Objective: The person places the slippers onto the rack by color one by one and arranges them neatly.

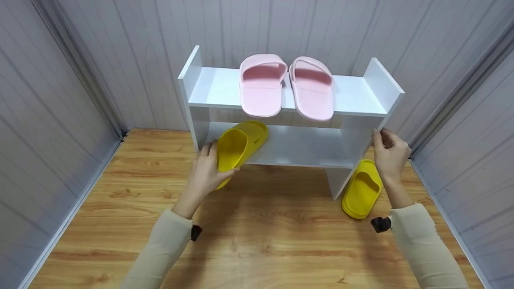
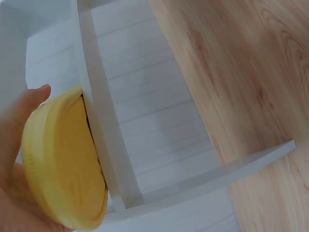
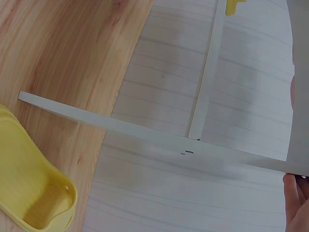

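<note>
Head view: the left hand point(image 1: 207, 164) grips the left yellow slipper point(image 1: 241, 146) near its heel, thumb on the near side and fingers along the left. This slipper, smooth and matte with a rounded closed toe, lies tilted at the left end of the lower shelf point(image 1: 305, 146), toe pointing far and right, heel jutting out over the near edge. From the left wrist, its thick, curved heel sits right against the shelf's narrow edge.

The right hand point(image 1: 391, 154) is narrow, thumb and fingertips pinching the near edge of the right panel point(image 1: 359, 136) of the rack point(image 1: 219, 86). That rack is made of flat, smooth white boards with straight edges; the right wrist view shows small dark slots in the panel's outer face.

On the upper shelf point(image 1: 349, 94), the left pink slipper point(image 1: 262, 96) and right pink slipper point(image 1: 315, 96) stand side by side, open-toed with broad bands, heels toward the near edge. The right yellow slipper point(image 1: 362, 190) rests on the floor point(image 1: 257, 233) just right of the rack, toe far. The floor has a glossy, streaked wood grain; pale, grooved walls point(image 1: 160, 60) stand around it. Both sleeves point(image 1: 170, 233) are plain beige cloth.
</note>
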The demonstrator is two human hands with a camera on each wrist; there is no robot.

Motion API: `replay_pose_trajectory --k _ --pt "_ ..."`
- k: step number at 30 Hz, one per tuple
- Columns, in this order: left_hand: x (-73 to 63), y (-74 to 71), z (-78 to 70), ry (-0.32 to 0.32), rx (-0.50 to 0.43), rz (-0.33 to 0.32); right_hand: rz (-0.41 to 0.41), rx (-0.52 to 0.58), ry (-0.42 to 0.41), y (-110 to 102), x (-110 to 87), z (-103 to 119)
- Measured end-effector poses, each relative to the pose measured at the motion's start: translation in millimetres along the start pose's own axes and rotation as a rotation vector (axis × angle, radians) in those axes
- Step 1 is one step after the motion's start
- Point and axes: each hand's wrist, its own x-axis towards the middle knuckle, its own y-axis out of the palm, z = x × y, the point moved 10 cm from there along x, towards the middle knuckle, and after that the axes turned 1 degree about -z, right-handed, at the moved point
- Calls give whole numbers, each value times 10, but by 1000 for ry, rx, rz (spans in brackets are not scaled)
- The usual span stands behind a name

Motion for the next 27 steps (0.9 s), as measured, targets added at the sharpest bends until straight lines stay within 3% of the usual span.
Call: replay_pose_trajectory --k 3,5,10,16,21,27 --pt "-53 -88 -3 31 8 4 4 8 2 6 -1 2" --pt "-93 -138 21 42 3 47 7 15 2 12 1 4" --pt "-225 -225 182 20 -54 197 11 16 9 11 3 14" --pt "-377 -254 331 -15 -118 252 4 3 5 -2 2 7" --pt "-437 -195 373 -43 -191 228 7 3 11 3 -2 -18" --pt "-447 -143 299 -23 -255 156 7 3 3 -1 -12 9"
